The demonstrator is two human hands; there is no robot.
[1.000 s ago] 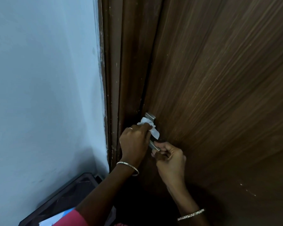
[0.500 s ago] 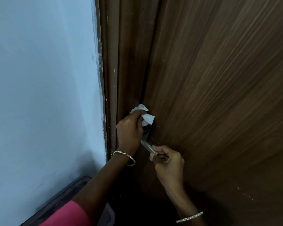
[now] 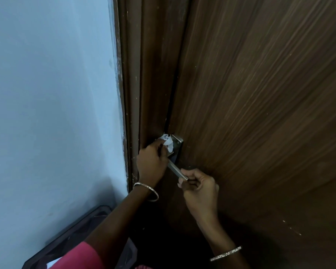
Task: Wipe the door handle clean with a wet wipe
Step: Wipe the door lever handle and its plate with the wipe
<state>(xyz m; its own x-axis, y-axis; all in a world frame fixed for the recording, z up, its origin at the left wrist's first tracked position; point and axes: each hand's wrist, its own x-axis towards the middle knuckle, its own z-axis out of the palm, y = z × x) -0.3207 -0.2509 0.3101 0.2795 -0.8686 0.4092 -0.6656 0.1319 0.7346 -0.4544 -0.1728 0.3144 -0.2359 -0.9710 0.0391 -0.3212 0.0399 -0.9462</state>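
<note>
Against the pale wall [image 3: 47, 103] at the left sits one dark bin [image 3: 70, 235]. Your left hand [image 3: 151, 162] pinches one crumpled wet wipe [image 3: 168, 141] against the plate at the top of the single door handle [image 3: 177, 170]. Your right hand [image 3: 199, 188] closes around the lever's free end on the brown door [image 3: 260, 113]. Each wrist wears one bangle [image 3: 146, 190].

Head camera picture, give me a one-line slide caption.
Left hand presses a wet wipe to the door handle plate while the right hand steadies the lever's end.
</note>
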